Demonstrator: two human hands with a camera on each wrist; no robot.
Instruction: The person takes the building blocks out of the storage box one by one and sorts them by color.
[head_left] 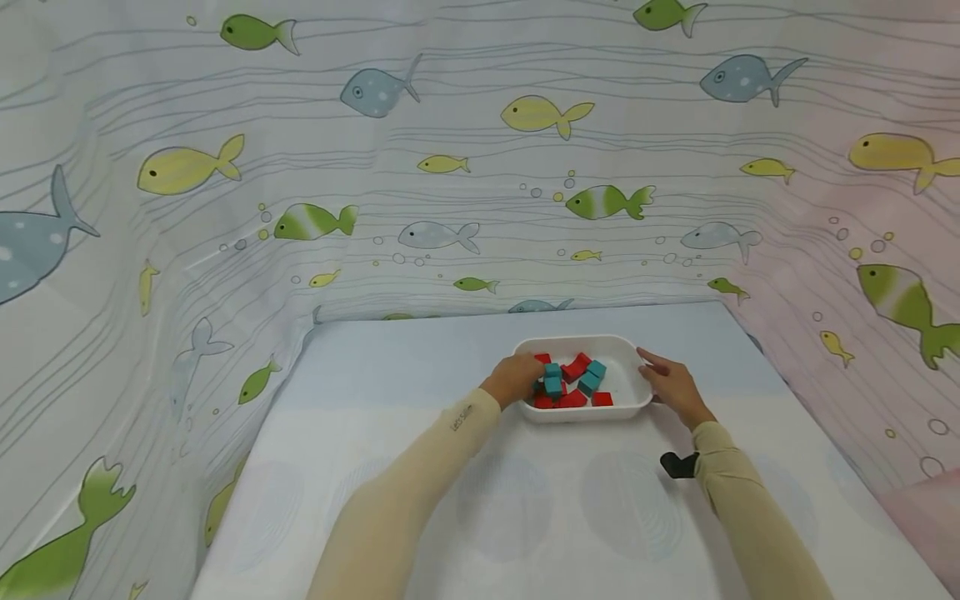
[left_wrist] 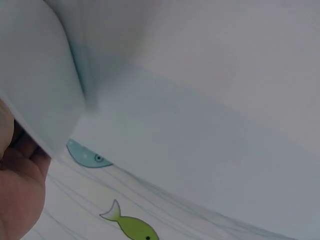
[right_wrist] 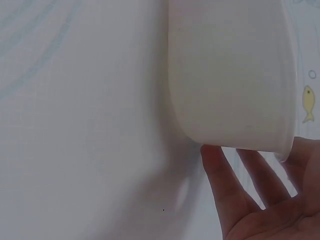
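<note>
Left hand fingers hidden among tray blocks, grip unclear; right hand spread flat against rim.

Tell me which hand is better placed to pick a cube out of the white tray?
The left hand: its fingers already reach over the rim of the white tray among the red and teal cubes. The right hand lies open against the tray's outer wall.

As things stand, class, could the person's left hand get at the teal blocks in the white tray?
Probably yes: the left hand is already at the white tray, by the teal blocks, with nothing visible between them.
</note>
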